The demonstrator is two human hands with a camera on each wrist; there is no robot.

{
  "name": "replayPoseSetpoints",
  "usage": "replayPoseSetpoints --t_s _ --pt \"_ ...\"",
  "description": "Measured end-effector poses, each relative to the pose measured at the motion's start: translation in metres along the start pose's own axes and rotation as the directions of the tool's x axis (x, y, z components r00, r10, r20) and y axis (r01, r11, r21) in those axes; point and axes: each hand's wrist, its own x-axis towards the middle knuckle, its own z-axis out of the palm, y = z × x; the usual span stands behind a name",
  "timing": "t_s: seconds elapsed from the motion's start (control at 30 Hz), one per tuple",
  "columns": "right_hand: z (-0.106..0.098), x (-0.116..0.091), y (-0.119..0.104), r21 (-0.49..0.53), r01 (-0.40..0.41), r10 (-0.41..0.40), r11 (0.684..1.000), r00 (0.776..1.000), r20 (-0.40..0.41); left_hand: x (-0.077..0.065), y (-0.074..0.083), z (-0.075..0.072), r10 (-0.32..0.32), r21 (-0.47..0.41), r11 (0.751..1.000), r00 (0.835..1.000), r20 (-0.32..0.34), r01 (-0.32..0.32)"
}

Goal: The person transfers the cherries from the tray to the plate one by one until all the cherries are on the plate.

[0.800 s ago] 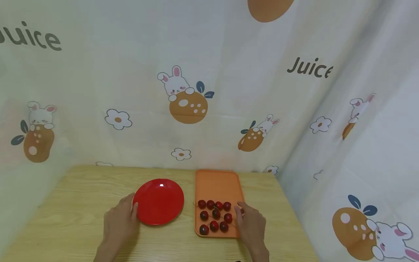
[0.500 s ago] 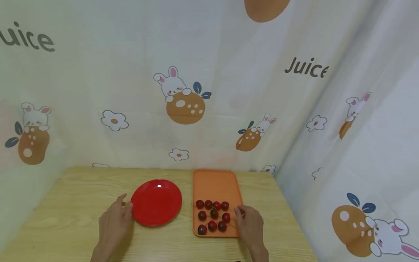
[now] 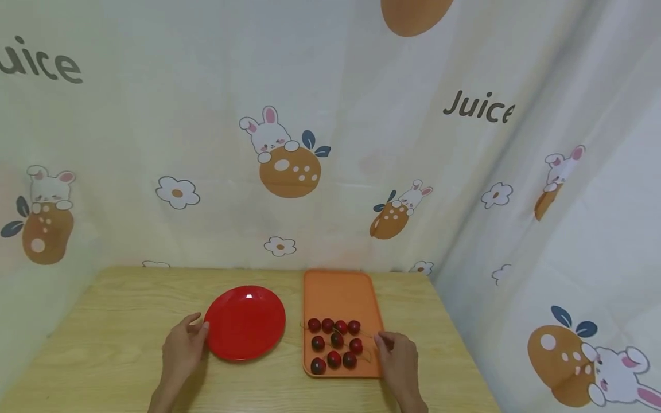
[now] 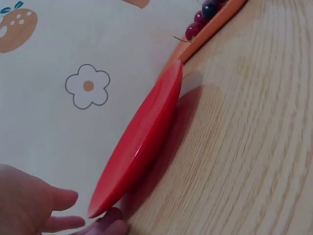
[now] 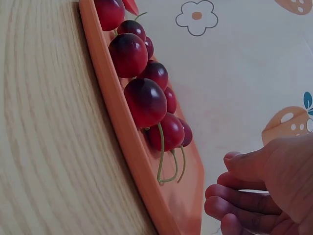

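A shiny red plate (image 3: 245,323) lies on the table, left of an orange tray (image 3: 341,289). My left hand (image 3: 181,351) is at the plate's left rim. In the left wrist view its thumb and fingers (image 4: 113,224) are spread about the rim of the red plate (image 4: 139,142), without a visible grip. Dark red cherries (image 3: 337,340) with thin green stems lie in rows on the tray's near half. My right hand (image 3: 400,360) is at the tray's right edge. The right wrist view shows its loosely bent fingers (image 5: 239,198) holding nothing, apart from the cherries (image 5: 145,103).
The light wooden table (image 3: 139,304) ends at the back against a hanging cloth (image 3: 217,143) printed with rabbits, fruit and flowers. More of this cloth (image 3: 563,258) hangs along the right side. A narrow strip of wood separates plate and tray.
My left hand has drawn back slightly from the plate, so it covers less of the rim. The right hand has shifted a little toward me. Plate and tray stay in place.
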Motion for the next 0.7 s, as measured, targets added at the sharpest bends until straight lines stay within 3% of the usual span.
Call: replayPoseSetpoints --t_s 0.17,0.43,0.7 --pt "-0.003 -0.003 0.002 -0.006 -0.02 0.02 1.0 1.0 0.007 0.002 -0.007 0.005 -0.059 -0.102 0.993 0.997 0.041 0.063" --pt "-0.002 -0.002 0.007 0.013 -0.061 0.06 0.998 0.995 0.076 0.002 -0.013 0.011 -0.122 -0.256 0.958 0.991 0.053 0.131" --pt "0.002 -0.002 0.009 0.011 -0.069 0.068 0.998 0.994 0.081 0.002 -0.014 0.016 -0.163 -0.311 0.936 0.986 0.037 0.167"
